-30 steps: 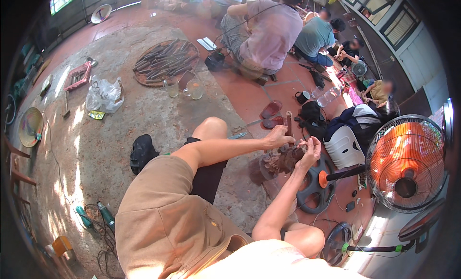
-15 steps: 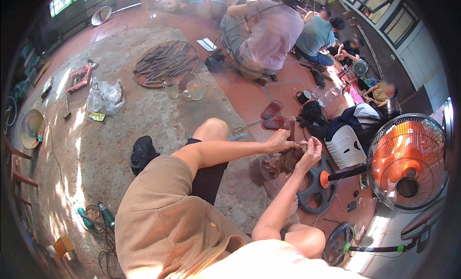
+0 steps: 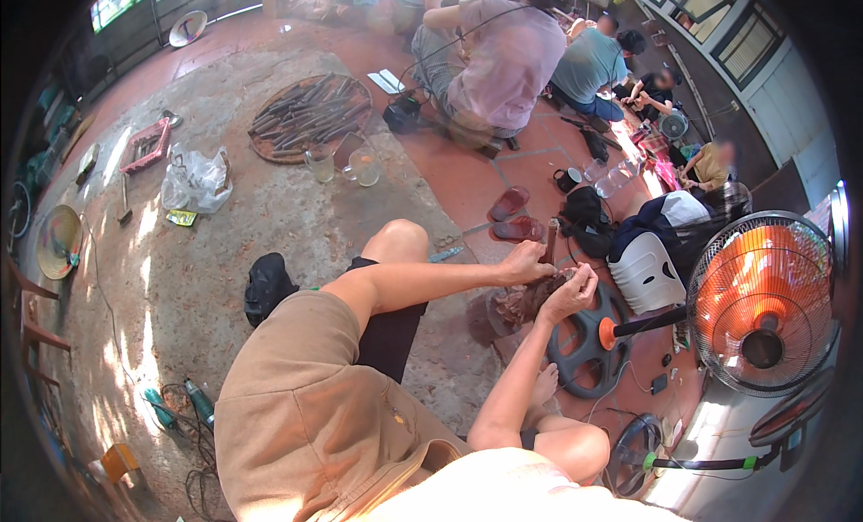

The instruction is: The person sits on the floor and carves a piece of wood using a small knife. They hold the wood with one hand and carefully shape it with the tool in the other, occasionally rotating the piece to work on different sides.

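Observation:
My left hand [image 3: 525,263] is closed, its fingertips pinched together close to my right hand. My right hand [image 3: 572,294] is pinched too, facing the left. Whatever thin piece lies between the fingertips is too small to name. A brown upright rod [image 3: 553,238] rises just beside my left fingers; whether the hand touches it cannot be made out. Below both hands sits a rough brown carved-looking block [image 3: 514,306], partly hidden by my right hand. The grey round base [image 3: 584,383] of a fan is close to my right wrist.
An orange-bladed fan [image 3: 760,297] stands at right. Brown sandals [image 3: 517,229], a black bag [image 3: 586,221] and a white helmet-like item [image 3: 645,275] lie beyond my hands. Further off are glass mugs [image 3: 363,168], a round basket [image 3: 270,155] of dark sticks, and seated people [image 3: 508,68].
My right hand has shifted slightly left and down. More of the upright rod shows beside my left hand, which has barely moved.

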`<act>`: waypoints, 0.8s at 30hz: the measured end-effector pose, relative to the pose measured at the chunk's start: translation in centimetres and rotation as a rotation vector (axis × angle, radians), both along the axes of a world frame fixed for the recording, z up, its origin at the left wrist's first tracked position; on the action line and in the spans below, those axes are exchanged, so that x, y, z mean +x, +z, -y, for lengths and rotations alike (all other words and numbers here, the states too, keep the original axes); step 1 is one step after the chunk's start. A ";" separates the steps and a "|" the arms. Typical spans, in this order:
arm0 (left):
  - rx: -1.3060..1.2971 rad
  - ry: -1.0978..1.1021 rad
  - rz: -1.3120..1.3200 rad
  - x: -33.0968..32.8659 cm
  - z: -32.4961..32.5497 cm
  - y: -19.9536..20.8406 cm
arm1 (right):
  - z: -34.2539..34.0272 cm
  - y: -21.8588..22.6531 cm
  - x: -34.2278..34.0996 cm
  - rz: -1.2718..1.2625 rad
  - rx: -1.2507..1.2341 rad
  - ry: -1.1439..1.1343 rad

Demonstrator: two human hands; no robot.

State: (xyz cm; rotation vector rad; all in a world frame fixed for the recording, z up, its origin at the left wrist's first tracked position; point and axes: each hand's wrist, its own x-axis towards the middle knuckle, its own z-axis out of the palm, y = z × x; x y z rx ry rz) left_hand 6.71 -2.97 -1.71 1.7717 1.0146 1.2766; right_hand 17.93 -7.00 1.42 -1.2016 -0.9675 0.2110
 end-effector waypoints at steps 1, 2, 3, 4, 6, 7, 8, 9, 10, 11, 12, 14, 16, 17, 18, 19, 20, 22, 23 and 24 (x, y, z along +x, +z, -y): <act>-0.042 -0.019 0.024 -0.1 0.1 0.3 | 0.0 0.0 0.1 -0.006 -0.016 0.000; -0.085 -0.037 0.048 -0.3 0.3 0.6 | 0.0 -0.1 0.1 0.013 0.005 -0.011; -0.090 -0.053 0.043 -0.4 0.6 1.3 | -0.1 0.0 0.2 0.033 0.027 -0.029; -0.096 -0.069 0.038 -0.7 1.0 2.0 | -0.1 0.0 0.3 0.053 0.048 -0.047; -0.073 -0.078 0.021 -0.8 1.0 2.0 | 0.1 0.3 0.1 0.033 0.066 -0.046; -0.044 -0.070 0.009 -0.7 0.5 1.2 | 0.3 0.5 -0.2 0.023 0.075 -0.039; -0.016 -0.063 -0.002 -0.6 0.1 0.4 | 0.4 0.9 -0.5 0.019 0.047 -0.032; -0.009 -0.065 -0.002 -0.4 0.3 0.5 | 0.7 1.1 -0.2 0.015 0.018 -0.036; -0.003 -0.068 -0.002 -0.2 0.4 0.6 | 0.8 1.2 0.0 0.012 -0.011 -0.041; 0.005 -0.072 -0.001 0.0 0.5 0.8 | 0.8 1.2 0.2 0.014 -0.011 -0.052; 0.000 -0.068 0.009 -0.1 0.5 0.7 | 0.7 1.3 0.1 0.015 -0.011 -0.051; -0.009 -0.061 0.031 -0.3 0.5 0.6 | 0.6 1.2 -0.2 0.028 -0.008 -0.054; 0.001 -0.061 0.015 -0.7 0.5 0.5 | 0.5 0.9 -0.4 0.053 0.001 -0.058; 0.013 -0.075 0.007 -0.6 0.5 0.7 | 0.6 1.0 -0.3 0.041 0.000 -0.067; -0.048 -0.109 0.090 -0.5 0.7 1.0 | 0.7 1.0 -0.3 0.031 -0.003 -0.071; -0.109 -0.141 0.173 -0.4 0.9 1.3 | 0.8 1.0 -0.2 0.020 -0.006 -0.075; -0.170 -0.174 0.255 -0.3 1.1 1.7 | 0.8 1.0 -0.2 0.021 -0.005 -0.073; -0.156 -0.189 0.302 -0.4 1.2 1.7 | 1.0 0.9 -0.5 0.018 -0.013 -0.062; -0.149 -0.196 0.326 -0.4 1.2 1.7 | 1.1 1.1 -0.5 0.018 -0.015 -0.048; -0.146 -0.181 0.298 -0.3 0.9 1.4 | 1.0 1.2 -0.5 0.017 -0.017 -0.034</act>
